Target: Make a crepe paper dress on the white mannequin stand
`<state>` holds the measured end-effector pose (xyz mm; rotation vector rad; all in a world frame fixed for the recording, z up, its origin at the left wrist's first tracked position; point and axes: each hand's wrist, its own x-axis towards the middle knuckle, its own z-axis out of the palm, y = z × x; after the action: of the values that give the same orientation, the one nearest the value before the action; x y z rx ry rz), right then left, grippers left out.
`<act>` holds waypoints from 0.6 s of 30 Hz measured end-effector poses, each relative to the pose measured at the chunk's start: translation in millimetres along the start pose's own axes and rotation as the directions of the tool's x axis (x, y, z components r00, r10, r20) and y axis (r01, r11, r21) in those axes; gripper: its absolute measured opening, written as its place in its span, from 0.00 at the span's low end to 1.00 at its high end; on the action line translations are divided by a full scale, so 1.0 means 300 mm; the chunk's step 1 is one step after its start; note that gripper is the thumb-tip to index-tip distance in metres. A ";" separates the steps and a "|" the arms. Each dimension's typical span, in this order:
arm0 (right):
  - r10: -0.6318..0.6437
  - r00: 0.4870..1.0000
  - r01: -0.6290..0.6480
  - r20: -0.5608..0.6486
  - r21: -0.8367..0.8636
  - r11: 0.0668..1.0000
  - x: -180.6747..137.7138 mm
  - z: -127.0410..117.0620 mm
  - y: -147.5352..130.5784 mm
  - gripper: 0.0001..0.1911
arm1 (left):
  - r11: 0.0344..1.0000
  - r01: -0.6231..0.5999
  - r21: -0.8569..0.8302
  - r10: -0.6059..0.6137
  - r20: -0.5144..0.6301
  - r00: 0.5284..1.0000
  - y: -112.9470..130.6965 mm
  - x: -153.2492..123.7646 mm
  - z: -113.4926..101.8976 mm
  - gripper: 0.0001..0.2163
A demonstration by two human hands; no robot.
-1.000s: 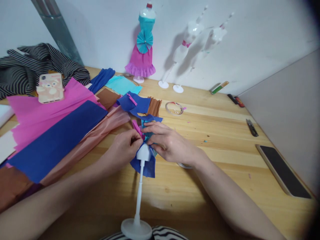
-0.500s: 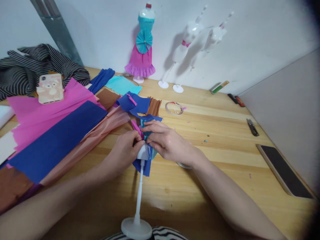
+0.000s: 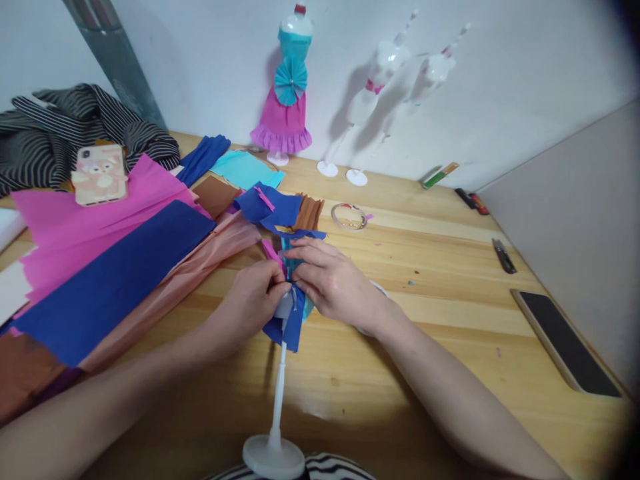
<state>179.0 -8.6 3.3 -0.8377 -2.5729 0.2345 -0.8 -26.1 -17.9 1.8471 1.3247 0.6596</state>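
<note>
One wide view looks out from the person's head, facing forward and down over the wooden tabletop (image 3: 435, 247). The camera is near the work: both forearms (image 3: 125, 380) run in from the lower corners, with the left hand (image 3: 253, 290) and right hand (image 3: 333, 277) close to mid-frame. Its bottom edge catches striped clothing (image 3: 337, 465); its top reaches the white wall (image 3: 210, 67).

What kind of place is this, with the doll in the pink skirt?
Probably a craft corner: a wooden table with a pink sheet and a blue sheet on it, and a little dressed mannequin by the wall.
</note>
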 end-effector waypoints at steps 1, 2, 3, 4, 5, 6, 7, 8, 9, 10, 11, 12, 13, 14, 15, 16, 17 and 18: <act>-0.001 1.000 0.001 -0.001 -0.012 1.000 0.000 0.003 -0.002 0.12 | 1.000 0.002 -0.004 -0.002 -0.001 1.000 0.001 0.000 -0.001 0.08; -0.001 1.000 0.001 -0.003 -0.024 1.000 0.000 0.005 -0.003 0.12 | 1.000 0.006 -0.010 -0.006 -0.001 1.000 0.003 0.000 -0.002 0.09; 0.004 1.000 -0.004 -0.006 -0.035 0.999 -0.002 0.008 -0.004 0.12 | 1.000 0.011 -0.018 -0.011 0.000 1.000 0.005 0.001 -0.003 0.09; 0.013 1.000 -0.013 -0.009 -0.044 0.999 -0.004 0.009 -0.005 0.11 | 0.999 0.015 -0.029 -0.015 0.000 1.000 0.005 0.001 -0.005 0.08; 0.021 1.000 -0.022 -0.012 -0.052 0.998 -0.006 0.011 -0.005 0.11 | 0.999 0.018 -0.040 -0.018 0.001 1.000 0.005 0.001 -0.006 0.08; 0.029 0.999 -0.030 -0.017 -0.058 0.998 -0.008 0.011 -0.006 0.11 | 0.998 0.021 -0.051 -0.021 0.001 1.000 0.005 0.002 -0.006 0.08; 0.037 0.999 -0.039 -0.025 -0.064 0.997 -0.009 0.011 -0.006 0.10 | 0.998 0.025 -0.061 -0.025 0.001 1.000 0.003 0.002 -0.007 0.08; 0.044 0.998 -0.046 -0.034 -0.070 0.996 -0.010 0.010 -0.007 0.10 | 0.997 0.031 -0.072 -0.031 0.003 1.000 0.001 0.002 -0.007 0.08; 0.048 0.998 -0.051 -0.044 -0.077 0.996 -0.010 0.008 -0.008 0.09 | 0.996 0.037 -0.084 -0.037 0.006 0.999 0.000 0.002 -0.007 0.08; 0.053 0.997 -0.058 -0.053 -0.087 0.995 -0.008 0.006 -0.010 0.09 | 0.994 0.044 -0.096 -0.043 0.011 0.999 -0.002 0.001 -0.006 0.08; 0.066 0.996 -0.071 -0.056 -0.103 0.992 -0.006 0.004 -0.012 0.08 | 0.993 0.052 -0.110 -0.051 0.017 0.999 -0.003 0.001 -0.006 0.08; 0.083 0.995 -0.089 -0.055 -0.126 0.988 -0.003 0.002 -0.015 0.08 | 0.991 0.060 -0.123 -0.058 0.021 0.998 -0.005 0.000 -0.005 0.08; 0.098 0.994 -0.104 -0.048 -0.152 0.983 0.000 0.001 -0.018 0.09 | 0.989 0.064 -0.133 -0.061 0.027 0.998 -0.006 0.000 -0.004 0.08; 0.113 0.993 -0.118 -0.041 -0.181 0.976 0.002 0.002 -0.021 0.09 | 0.988 0.064 -0.140 -0.061 0.029 0.998 -0.007 0.000 -0.004 0.08; 0.122 0.992 -0.127 -0.035 -0.206 0.970 0.004 0.004 -0.023 0.10 | 0.988 0.062 -0.145 -0.058 0.030 0.998 -0.008 0.000 -0.003 0.08; 0.126 0.991 -0.130 -0.033 -0.224 0.966 0.005 0.006 -0.024 0.10 | 0.987 0.060 -0.148 -0.056 0.032 0.998 -0.008 0.000 -0.002 0.08; 0.125 0.992 -0.129 -0.034 -0.232 0.964 0.006 0.009 -0.025 0.11 | 0.986 0.058 -0.154 -0.053 0.033 0.998 -0.009 0.000 -0.002 0.09; 0.123 0.992 -0.129 -0.038 -0.229 0.965 0.005 0.012 -0.025 0.11 | 0.985 0.059 -0.162 -0.054 0.036 0.998 -0.010 0.000 -0.002 0.09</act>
<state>172.4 -13.9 2.9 -1.0828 -2.5602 -0.0403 -3.0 -25.5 -20.1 1.6770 1.2597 0.6854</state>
